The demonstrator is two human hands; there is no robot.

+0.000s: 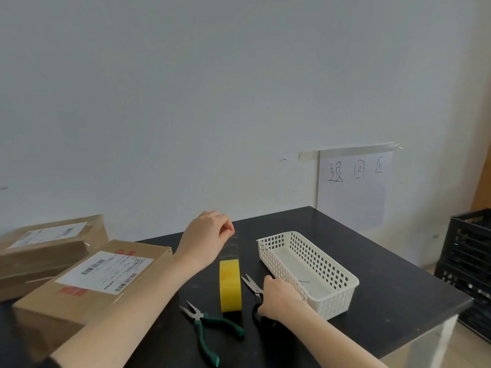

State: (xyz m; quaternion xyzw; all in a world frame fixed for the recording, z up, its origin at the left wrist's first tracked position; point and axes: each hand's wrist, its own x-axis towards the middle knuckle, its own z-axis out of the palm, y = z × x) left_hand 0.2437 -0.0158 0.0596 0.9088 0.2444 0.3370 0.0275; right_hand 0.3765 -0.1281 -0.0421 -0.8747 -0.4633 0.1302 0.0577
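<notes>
Fingertips and thumb of the left hand (207,235) pinch the free end of a clear glossy tape strip (233,248), drawn from the upright yellow tape roll (230,286) nearer the body. The strip's long axis runs straight ahead, just left of the right hand (279,296), which curls round the black handles of steel scissors (252,285), blades pointing forward beside the roll. This hand looks better placed to cut. A white perforated plastic basket (342,293) sits just to its right.

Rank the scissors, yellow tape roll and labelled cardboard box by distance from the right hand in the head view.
1. scissors, gripped by the right hand.
2. yellow tape roll, just left.
3. labelled cardboard box, far left.
</notes>
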